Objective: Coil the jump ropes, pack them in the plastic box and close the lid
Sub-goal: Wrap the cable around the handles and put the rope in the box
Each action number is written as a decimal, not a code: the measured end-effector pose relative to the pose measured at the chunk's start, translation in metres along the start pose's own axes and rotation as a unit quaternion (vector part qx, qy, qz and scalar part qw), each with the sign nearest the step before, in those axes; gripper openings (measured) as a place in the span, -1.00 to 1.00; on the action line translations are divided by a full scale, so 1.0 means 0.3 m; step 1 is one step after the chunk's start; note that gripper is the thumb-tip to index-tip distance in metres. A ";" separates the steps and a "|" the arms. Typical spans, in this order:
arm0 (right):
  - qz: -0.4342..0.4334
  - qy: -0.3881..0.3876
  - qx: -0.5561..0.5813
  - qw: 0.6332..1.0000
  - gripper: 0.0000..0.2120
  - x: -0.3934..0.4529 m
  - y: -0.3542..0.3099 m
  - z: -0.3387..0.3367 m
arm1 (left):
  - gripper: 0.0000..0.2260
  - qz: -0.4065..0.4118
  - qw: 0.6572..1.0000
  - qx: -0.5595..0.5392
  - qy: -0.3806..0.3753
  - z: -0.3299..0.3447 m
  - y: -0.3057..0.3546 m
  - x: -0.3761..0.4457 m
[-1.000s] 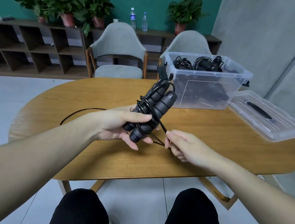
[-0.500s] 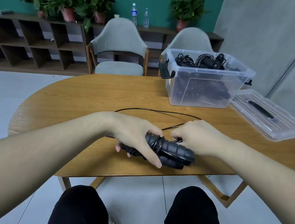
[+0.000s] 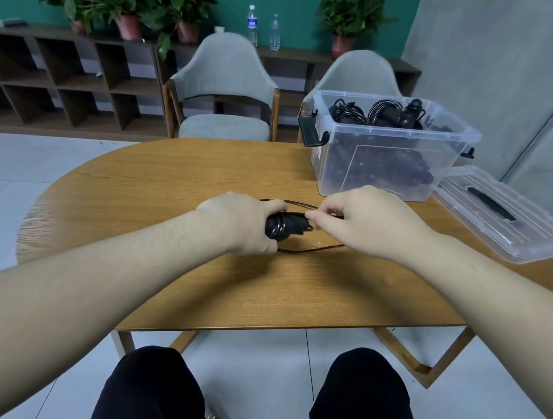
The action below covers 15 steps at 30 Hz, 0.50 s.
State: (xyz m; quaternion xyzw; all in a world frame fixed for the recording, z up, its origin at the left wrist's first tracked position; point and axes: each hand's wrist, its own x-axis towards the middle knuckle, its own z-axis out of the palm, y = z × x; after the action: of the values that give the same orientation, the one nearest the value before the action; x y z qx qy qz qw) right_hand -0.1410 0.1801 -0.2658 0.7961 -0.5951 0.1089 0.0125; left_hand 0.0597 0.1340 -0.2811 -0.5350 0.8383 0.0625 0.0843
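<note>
My left hand [image 3: 242, 224] grips the black handles of a jump rope [image 3: 283, 226] over the middle of the wooden table [image 3: 166, 196], with cord wound around them. Just to their right, my right hand [image 3: 366, 221] pinches the thin black cord. A loose loop of that cord [image 3: 319, 248] lies on the table under my hands. The clear plastic box [image 3: 383, 163] stands at the back right and holds several coiled black ropes. Its clear lid [image 3: 505, 214] lies flat on the table to the right of the box.
Two grey chairs [image 3: 224, 93] stand behind the table. A dark shelf unit [image 3: 59, 77] with potted plants and two water bottles [image 3: 261, 32] runs along the green wall. A grey wall rises at the right. My knees show below the table's front edge.
My hands have moved the handles from upright near me down and then farther out over the table. The right hand has shifted from below the handles to pinching the cord at their end.
</note>
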 end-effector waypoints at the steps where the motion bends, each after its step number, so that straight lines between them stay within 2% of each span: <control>1: 0.008 0.000 0.029 1.000 -0.63 -0.008 -0.004 0.004 | -0.44 -0.016 0.999 -0.051 -0.003 0.009 -0.017 0.005; 3: 0.020 -0.003 0.086 0.996 -0.61 -0.030 -0.007 0.021 | -0.52 -0.042 0.984 -0.174 -0.009 0.032 -0.051 0.013; 5: 0.024 -0.013 0.111 0.993 -0.62 -0.054 -0.011 0.050 | -0.56 -0.062 0.954 -0.294 -0.005 0.054 -0.081 0.020; 10: 0.023 -0.071 0.164 0.984 -0.70 -0.092 -0.001 0.145 | -0.55 -0.084 0.825 -0.558 -0.020 0.076 -0.091 0.023; 12: 0.019 -0.078 0.167 0.983 -0.72 -0.098 0.018 0.174 | -0.54 -0.057 0.780 -0.622 -0.040 0.075 -0.091 0.022; 15: 0.021 -0.069 0.162 0.984 -0.76 -0.097 0.064 0.202 | -0.55 -0.012 0.737 -0.673 -0.064 0.074 -0.087 0.011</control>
State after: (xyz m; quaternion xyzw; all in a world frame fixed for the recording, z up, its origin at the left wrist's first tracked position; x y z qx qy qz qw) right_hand -0.1575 0.1931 -0.3324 0.7802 -0.5859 0.1494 -0.1602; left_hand 0.0835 0.1245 -0.3039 -0.4568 0.5637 0.6435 -0.2438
